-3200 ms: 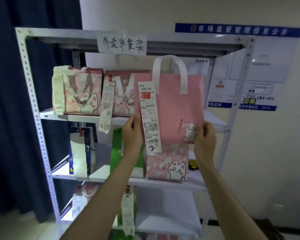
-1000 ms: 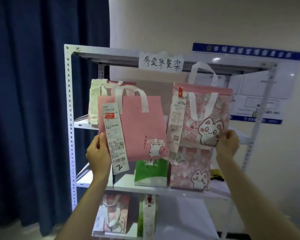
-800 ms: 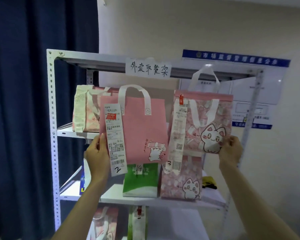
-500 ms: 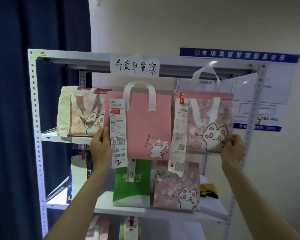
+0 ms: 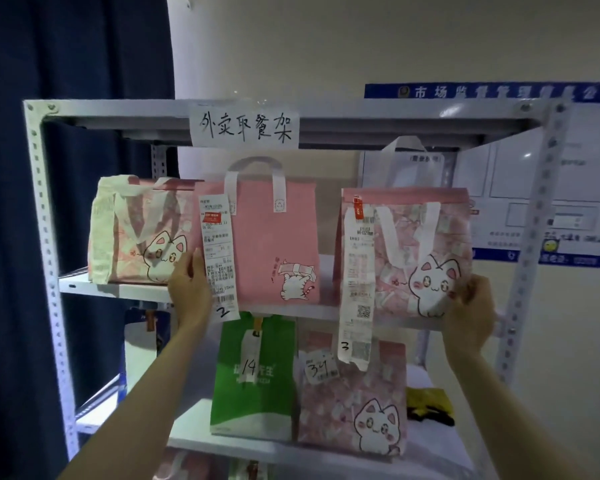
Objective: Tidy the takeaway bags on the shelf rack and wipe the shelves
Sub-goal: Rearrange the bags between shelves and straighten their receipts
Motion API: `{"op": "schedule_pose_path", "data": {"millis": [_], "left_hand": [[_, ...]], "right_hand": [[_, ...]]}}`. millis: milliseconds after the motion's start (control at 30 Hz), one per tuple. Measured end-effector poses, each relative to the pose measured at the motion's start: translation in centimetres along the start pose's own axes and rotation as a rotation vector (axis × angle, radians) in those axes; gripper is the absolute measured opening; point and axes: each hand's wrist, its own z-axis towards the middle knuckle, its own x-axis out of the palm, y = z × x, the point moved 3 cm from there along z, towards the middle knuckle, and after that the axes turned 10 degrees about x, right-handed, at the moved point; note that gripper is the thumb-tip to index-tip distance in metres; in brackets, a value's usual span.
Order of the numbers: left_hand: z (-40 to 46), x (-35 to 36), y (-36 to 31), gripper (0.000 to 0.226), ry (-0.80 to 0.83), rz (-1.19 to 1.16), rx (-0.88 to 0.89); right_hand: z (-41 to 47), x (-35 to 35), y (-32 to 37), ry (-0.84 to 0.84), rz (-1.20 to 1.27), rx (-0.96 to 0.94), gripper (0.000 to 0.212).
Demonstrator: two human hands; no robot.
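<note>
A white metal shelf rack [image 5: 45,216] holds takeaway bags. On its upper shelf [image 5: 125,291] stand three: a cat-print bag [image 5: 139,233] at the left, a plain pink bag [image 5: 274,244] with receipt "2" in the middle, and a patterned pink cat bag [image 5: 416,251] with receipt "3" at the right. My left hand [image 5: 189,285] grips the plain pink bag's lower left edge. My right hand [image 5: 470,306] grips the patterned bag's lower right corner. Both bags sit on the shelf.
The shelf below carries a green bag marked 14 [image 5: 253,379], a pink cat bag [image 5: 354,400] and a yellow-black cloth [image 5: 428,403]. A paper sign [image 5: 245,128] hangs on the top beam. A dark blue curtain [image 5: 66,46] is at the left, a notice board [image 5: 582,174] at the right.
Both hands have carried the plain pink bag and the patterned bag up and back onto the upper shelf. The plain bag now stands between the two cat bags.
</note>
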Motion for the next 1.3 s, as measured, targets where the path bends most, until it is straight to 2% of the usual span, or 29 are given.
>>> {"op": "schedule_pose_path", "data": {"millis": [167, 300, 600, 800, 1033, 1200, 1300], "left_hand": [[0.5, 2.7, 1.6, 0.038, -0.004, 0.092, 0.042], [0.9, 4.0, 2.6, 0.043, 0.000, 0.129, 0.072], [1.4, 5.9, 3.8, 0.047, -0.044, 0.251, 0.074], [2.1, 6.2, 4.9, 0.048, -0.067, 0.333, 0.075], [2.2, 6.4, 5.1, 0.051, -0.107, 0.375, 0.055], [2.1, 6.4, 4.9, 0.043, -0.116, 0.261, -0.009], [1.0, 5.9, 4.2, 0.028, -0.135, 0.101, 0.013]], "right_hand": [[0.0, 0.9, -0.6, -0.038, -0.104, -0.052, 0.011], [0.1, 1.7, -1.0, -0.107, -0.190, -0.071, 0.021], [0.2, 3.6, -2.4, -0.206, -0.226, -0.059, 0.016], [0.2, 3.7, -2.4, -0.171, -0.166, 0.018, 0.016], [-0.5, 3.3, -1.8, -0.147, -0.203, -0.047, 0.029], [-1.1, 3.0, -2.1, -0.049, -0.180, -0.149, 0.031], [-2.5, 2.1, -2.3, -0.041, -0.156, -0.242, 0.031]]}}
